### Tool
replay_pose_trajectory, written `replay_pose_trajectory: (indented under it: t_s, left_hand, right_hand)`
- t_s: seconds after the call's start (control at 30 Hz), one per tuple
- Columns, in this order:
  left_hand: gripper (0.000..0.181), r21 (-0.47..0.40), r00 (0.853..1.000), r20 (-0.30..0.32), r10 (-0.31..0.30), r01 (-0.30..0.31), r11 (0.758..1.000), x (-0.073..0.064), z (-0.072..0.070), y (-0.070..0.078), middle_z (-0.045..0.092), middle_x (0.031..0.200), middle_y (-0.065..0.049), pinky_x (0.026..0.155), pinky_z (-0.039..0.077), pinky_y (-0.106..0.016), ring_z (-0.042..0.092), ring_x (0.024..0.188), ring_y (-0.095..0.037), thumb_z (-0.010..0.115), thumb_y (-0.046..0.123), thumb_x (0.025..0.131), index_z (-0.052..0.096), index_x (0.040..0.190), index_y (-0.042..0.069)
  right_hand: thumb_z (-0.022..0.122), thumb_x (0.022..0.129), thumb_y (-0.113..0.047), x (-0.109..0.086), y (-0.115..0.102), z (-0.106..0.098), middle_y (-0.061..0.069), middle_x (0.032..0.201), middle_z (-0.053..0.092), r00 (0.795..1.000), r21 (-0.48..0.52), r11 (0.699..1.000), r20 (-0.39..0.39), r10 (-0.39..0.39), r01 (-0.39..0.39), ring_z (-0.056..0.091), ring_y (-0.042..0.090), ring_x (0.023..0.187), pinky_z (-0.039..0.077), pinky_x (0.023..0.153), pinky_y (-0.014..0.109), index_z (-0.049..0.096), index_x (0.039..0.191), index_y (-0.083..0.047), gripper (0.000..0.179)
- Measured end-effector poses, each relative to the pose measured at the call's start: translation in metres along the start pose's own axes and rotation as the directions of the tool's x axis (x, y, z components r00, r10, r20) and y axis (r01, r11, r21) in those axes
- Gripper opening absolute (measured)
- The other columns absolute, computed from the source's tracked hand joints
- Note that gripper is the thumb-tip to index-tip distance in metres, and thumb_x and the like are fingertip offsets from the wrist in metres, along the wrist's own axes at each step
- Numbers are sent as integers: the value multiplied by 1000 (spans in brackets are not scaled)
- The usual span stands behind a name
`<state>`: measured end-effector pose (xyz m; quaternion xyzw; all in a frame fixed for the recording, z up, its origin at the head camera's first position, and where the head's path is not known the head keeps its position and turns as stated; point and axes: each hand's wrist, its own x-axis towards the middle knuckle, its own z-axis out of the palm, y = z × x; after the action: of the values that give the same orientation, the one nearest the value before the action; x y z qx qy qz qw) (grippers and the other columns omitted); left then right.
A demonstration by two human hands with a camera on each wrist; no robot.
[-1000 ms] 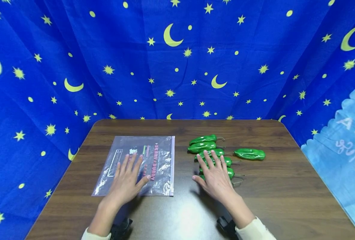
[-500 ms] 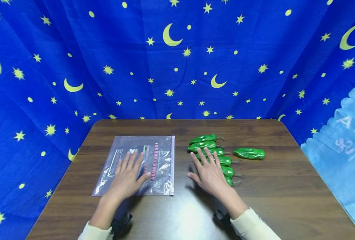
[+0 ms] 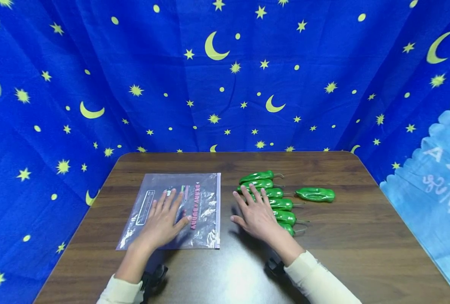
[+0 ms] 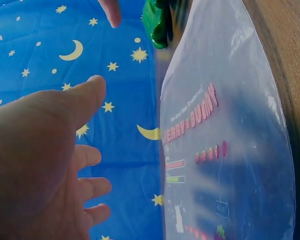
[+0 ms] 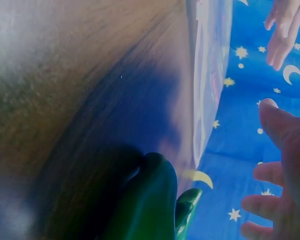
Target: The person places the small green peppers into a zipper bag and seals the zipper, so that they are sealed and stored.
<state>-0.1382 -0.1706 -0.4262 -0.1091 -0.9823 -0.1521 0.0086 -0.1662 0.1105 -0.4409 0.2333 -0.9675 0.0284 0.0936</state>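
Note:
A clear zip bag (image 3: 206, 211) with pink lettering lies flat on the left half of the table, its zip edge facing right. My left hand (image 3: 160, 226) hovers above it with fingers spread; the left wrist view shows a gap between that hand (image 4: 50, 145) and the bag (image 4: 230, 130). Right of the bag, several green peppers (image 3: 282, 204) lie in a column, stems to the right. Over their left ends is my right hand (image 3: 257, 215), fingers straight and apart, holding nothing. It hides parts of the lower peppers. One more pepper (image 3: 315, 194) lies apart to the right.
The brown wooden table (image 3: 361, 253) ends at a blue curtain (image 3: 172, 76) with moons and stars behind and at the sides. A light blue cloth (image 3: 434, 185) with white letters hangs on the right. Dark wrist mounts (image 3: 154, 276) sit beneath the wrists.
My right hand has drifted left and slightly up, uncovering more of the lower peppers. The left hand stays nearly in place above the bag. The bag and peppers have not moved.

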Motion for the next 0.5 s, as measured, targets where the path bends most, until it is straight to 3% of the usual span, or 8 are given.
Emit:
replay_pose_trajectory:
  t_s: [0.5]
  left_hand:
    - [70,2,999,51,-14,13,1000,14,7,-2,13,156,-20,115,7,-63,8,143,-44,49,41,94,21,150,9]
  right_hand:
    - [52,88,-55,20,-3,13,12,151,35,996,-11,999,86,-31,32,24,36,143,19,115,59,40,144,-18,68]
